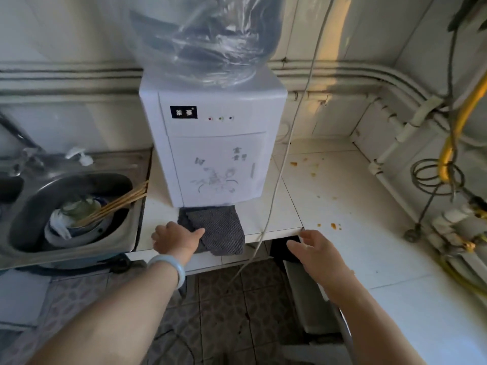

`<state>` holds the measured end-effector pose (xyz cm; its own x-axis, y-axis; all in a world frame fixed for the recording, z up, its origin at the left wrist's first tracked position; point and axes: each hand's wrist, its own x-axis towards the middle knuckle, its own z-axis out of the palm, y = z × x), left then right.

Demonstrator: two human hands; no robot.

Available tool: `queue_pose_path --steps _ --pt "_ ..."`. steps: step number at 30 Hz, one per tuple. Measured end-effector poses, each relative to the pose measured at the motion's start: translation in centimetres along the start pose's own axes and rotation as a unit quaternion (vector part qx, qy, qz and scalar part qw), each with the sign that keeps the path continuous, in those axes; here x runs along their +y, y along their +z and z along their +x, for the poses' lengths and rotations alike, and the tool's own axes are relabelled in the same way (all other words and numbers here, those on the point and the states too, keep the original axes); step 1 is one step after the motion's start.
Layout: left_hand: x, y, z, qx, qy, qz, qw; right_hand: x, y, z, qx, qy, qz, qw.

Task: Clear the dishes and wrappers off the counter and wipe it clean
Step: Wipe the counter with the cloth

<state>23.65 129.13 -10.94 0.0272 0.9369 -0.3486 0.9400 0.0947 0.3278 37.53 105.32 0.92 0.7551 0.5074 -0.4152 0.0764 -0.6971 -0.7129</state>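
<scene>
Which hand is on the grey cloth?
The left hand, the one with the bracelet, holds the cloth at its left edge; the right hand is open, apart from it, by the counter edge.

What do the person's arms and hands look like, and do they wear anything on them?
The left hand and the right hand are bare, without gloves. The left forearm and the right forearm show no sleeves. A smooth, pale blue-white bangle circles the left wrist; the right wrist carries nothing.

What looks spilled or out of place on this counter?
Orange spots are scattered over the white counter right of the water dispenser. The grey cloth, gripped by the left hand, overhangs the front edge.
</scene>
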Motion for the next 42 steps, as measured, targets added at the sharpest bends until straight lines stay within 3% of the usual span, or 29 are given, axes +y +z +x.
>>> queue_pose_path --steps 4,7,9,13,14,17,19,21,22,24,26,29,31,32,34,36,37,39,42 --pt "1.4 0.4 0.9 -0.014 0.086 0.026 0.996 -0.9 2.5 1.4 -0.025 0.017 -0.002 1.0" --pt "2.6 -0.4 -0.5 -0.078 0.145 -0.174 0.971 -0.7 4.0 2.6 -0.062 0.029 0.022 0.997" --pt "3.6 -2.2 -2.1 -0.156 0.168 -0.264 0.937 -0.5 4.5 3.3 -0.073 0.038 0.055 0.995" --pt "5.9 -6.8 -4.9 -0.351 0.176 -0.418 0.82 0.3 4.5 4.7 -0.075 0.034 0.192 0.978" --pt "6.3 -7.7 -5.2 -0.378 0.171 -0.44 0.797 0.5 4.3 4.8 -0.112 0.033 0.263 0.958" --pt "7.0 -8.5 -6.2 -0.445 0.145 -0.465 0.752 1.4 4.1 4.8 -0.215 0.075 0.476 0.849" --pt "7.0 -7.4 -6.7 -0.45 0.102 -0.445 0.767 2.0 4.2 4.4 -0.235 0.113 0.556 0.789" --pt "7.0 -5.8 -7.2 -0.415 0.071 -0.404 0.812 2.5 4.4 4.4 -0.216 0.123 0.598 0.762" --pt "7.1 -5.0 -7.6 -0.4 0.071 -0.392 0.826 2.7 4.4 4.7 -0.203 0.125 0.604 0.76" --pt "7.8 -3.7 -8.9 -0.4 0.083 -0.399 0.821 2.8 4.3 5.4 -0.171 0.133 0.596 0.773" --pt "9.0 -2.6 -10.8 -0.449 0.087 -0.432 0.777 2.8 4.1 5.7 -0.153 0.136 0.583 0.786" --pt "10.6 -1.5 -13.2 -0.585 0.056 -0.428 0.686 2.5 3.4 5.6 -0.135 0.13 0.538 0.822" --pt "11.5 -0.3 -13.1 -0.611 0.048 -0.428 0.665 2.5 2.2 5.8 -0.08 0.109 0.493 0.86" --pt "11.9 0.2 -12.9 -0.585 0.039 -0.435 0.683 3.0 1.4 6.1 -0.041 0.108 0.477 0.871" --pt "12.6 1.2 -12.1 -0.474 0.054 -0.422 0.771 4.0 -0.4 7.0 0.045 0.116 0.415 0.901" --pt "12.9 2.4 -10.4 -0.335 0.148 -0.312 0.877 5.0 -2.1 8.2 0.103 0.116 0.315 0.936" --pt "12.9 3.1 -9.4 -0.289 0.208 -0.241 0.903 5.4 -2.9 8.8 0.123 0.106 0.256 0.953" --pt "12.9 4.0 -7.6 -0.238 0.286 -0.105 0.922 5.5 -4.1 10.2 0.15 0.063 0.141 0.977" --pt "13.2 4.5 -5.3 -0.182 0.35 0.052 0.917 5.3 -3.9 13.4 0.158 -0.026 -0.006 0.987"
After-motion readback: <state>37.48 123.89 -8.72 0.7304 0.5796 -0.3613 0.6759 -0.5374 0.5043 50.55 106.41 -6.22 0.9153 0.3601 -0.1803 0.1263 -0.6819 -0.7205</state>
